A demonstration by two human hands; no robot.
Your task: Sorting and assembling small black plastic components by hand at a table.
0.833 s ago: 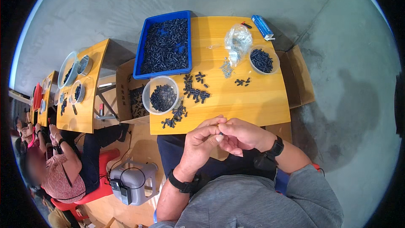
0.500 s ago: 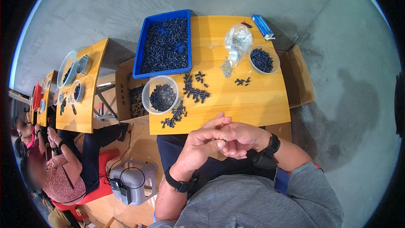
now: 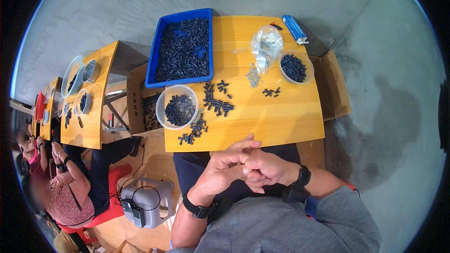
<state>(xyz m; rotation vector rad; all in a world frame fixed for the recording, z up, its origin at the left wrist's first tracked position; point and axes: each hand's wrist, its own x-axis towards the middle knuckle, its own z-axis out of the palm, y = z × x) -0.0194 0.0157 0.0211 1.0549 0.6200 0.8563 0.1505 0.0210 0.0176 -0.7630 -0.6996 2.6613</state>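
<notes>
My left hand [image 3: 226, 167] and my right hand [image 3: 275, 167] meet over my lap, just below the table's near edge. Both are closed, fingertips pressed together; whatever lies between them is hidden or too small to make out. Beyond them on the yellow table [image 3: 272, 122] lie loose small black cylindrical parts [image 3: 218, 103], with more black pieces [image 3: 193, 130] by the near edge. A clear round tub [image 3: 161, 107] of black parts stands to their left. A few black pieces [image 3: 272, 92] and a pile of small silvery pieces [image 3: 253, 76] lie farther right.
A blue tray [image 3: 210, 72] full of black parts stands at the far left. A clear plastic bag [image 3: 266, 44], a blue box [image 3: 294, 29] and another tub [image 3: 310, 72] are at right. Cardboard boxes [image 3: 336, 86] flank the table. A person [image 3: 70, 192] sits at left near a grey stool [image 3: 151, 201].
My joined hands have shifted slightly down toward my body, and the fingers have drawn closer together. The parts on the table look the same.
</notes>
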